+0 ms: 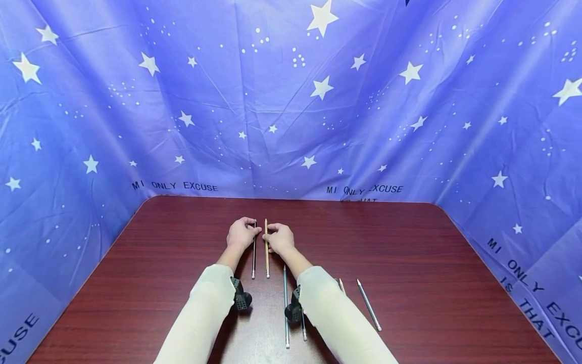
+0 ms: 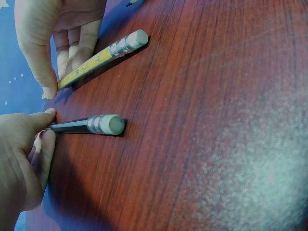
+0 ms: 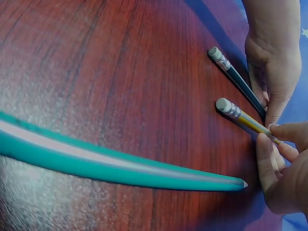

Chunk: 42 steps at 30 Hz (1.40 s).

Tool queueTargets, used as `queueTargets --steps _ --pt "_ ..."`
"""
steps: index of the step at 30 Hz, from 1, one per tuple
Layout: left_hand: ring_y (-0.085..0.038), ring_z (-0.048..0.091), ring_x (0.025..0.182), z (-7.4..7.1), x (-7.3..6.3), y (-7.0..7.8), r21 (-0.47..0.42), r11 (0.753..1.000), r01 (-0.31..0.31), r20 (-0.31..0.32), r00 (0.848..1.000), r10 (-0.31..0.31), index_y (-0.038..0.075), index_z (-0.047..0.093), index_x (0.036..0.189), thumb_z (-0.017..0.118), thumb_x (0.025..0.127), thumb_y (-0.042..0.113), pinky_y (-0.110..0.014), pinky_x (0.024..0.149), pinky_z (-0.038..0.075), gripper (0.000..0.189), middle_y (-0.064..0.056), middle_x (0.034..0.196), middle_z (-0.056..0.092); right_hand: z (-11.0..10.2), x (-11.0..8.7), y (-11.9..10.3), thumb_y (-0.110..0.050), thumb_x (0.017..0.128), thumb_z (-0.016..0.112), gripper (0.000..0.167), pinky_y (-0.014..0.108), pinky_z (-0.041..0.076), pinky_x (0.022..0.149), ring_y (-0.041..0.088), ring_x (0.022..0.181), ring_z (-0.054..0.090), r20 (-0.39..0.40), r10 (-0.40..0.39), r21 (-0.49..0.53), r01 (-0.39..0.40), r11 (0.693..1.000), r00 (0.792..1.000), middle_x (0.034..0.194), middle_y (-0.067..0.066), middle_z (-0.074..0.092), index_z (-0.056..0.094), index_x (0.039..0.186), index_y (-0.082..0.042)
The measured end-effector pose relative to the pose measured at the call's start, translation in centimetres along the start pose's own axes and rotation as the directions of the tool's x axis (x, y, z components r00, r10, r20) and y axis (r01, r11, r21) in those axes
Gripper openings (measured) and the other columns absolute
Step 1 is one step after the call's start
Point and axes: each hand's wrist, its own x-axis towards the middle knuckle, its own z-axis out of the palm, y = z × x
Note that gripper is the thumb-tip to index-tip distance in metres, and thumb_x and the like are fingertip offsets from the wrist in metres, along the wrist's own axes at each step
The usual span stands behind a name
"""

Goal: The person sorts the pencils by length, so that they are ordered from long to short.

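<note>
Left hand (image 1: pixel 241 235) pinches the black pencil (image 1: pixel 254 259), just left of the yellow pencil (image 1: pixel 267 260) that the right hand (image 1: pixel 281 237) pinches, fingers closed up on both. I'd go light near the tips so neither rolls; teal pencil (image 3: pixel 120 163) lies right of the yellow one

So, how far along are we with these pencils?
Looks done: the black pencil and yellow pencil are side by side, apart.
In hand: left hand pinches black, right hand yellow.
Apparently left, outside the pair: the teal pencil, rightmost pencil and part-hidden pencils near the right sleeve.
</note>
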Motion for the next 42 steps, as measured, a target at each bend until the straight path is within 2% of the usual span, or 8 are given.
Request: queueTargets --steps 10,18,25,31,42 --pt "-0.016 0.063 0.073 -0.1 -0.2 0.1 -0.003 1.000 -0.007 0.004 1.000 0.007 0.013 0.065 0.112 0.071 0.082 0.027 -0.038 0.073 0.047 0.034 -0.003 0.088 0.070 0.1 -0.5 -0.4 -0.013 0.080 0.073 0.033 0.022 0.050 0.042 0.008 0.040 0.055 -0.034 -0.016 -0.119 0.012 0.993 0.999 0.077 0.007 0.070 0.066 0.112 -0.010" --pt "-0.013 0.062 0.067 -0.2 -0.3 0.2 -0.012 1.000 -0.007 0.004 1.000 0.007 0.013 0.066 0.111 0.071 0.082 0.026 -0.031 0.067 0.044 0.033 -0.003 0.086 0.070 0.1 -0.7 -0.3 -0.016 0.081 0.071 0.028 0.021 0.043 0.053 0.007 0.042 0.054 -0.057 -0.039 -0.216 0.026 0.976 0.998 0.075 0.001 0.070 0.068 0.109 -0.014" --pt "-0.012 0.061 0.066 -0.2 -0.3 0.2 -0.014 1.000 -0.009 0.005 1.000 0.009 0.013 0.066 0.111 0.071 0.081 0.026 -0.029 0.064 0.043 0.033 -0.003 0.085 0.070 0.3 -0.7 -0.2 -0.018 0.082 0.070 0.025 0.021 0.042 0.052 0.007 0.042 0.054 -0.067 -0.044 -0.227 0.028 0.973 0.997 0.072 0.000 0.069 0.068 0.107 -0.015" --pt "-0.014 0.062 0.069 0.0 -0.4 0.2 -0.006 1.000 -0.010 -0.002 1.000 0.010 0.013 0.065 0.111 0.071 0.082 0.027 -0.034 0.069 0.046 0.033 -0.003 0.087 0.069 0.3 -0.9 -0.2 -0.018 0.082 0.070 0.023 0.021 0.042 0.051 0.007 0.043 0.055 -0.069 -0.049 -0.221 0.033 0.975 0.996 0.070 0.000 0.068 0.069 0.105 -0.014" --pt "-0.019 0.063 0.079 0.1 -0.6 0.0 -0.009 1.000 -0.022 -0.023 0.999 0.022 0.011 0.065 0.111 0.070 0.081 0.027 -0.039 0.074 0.047 0.034 -0.004 0.088 0.069 0.0 -1.0 -0.3 -0.015 0.083 0.068 0.020 0.020 0.047 0.040 0.009 0.039 0.053 -0.051 -0.061 -0.111 0.055 0.992 0.997 0.074 0.004 0.069 0.068 0.102 -0.009"
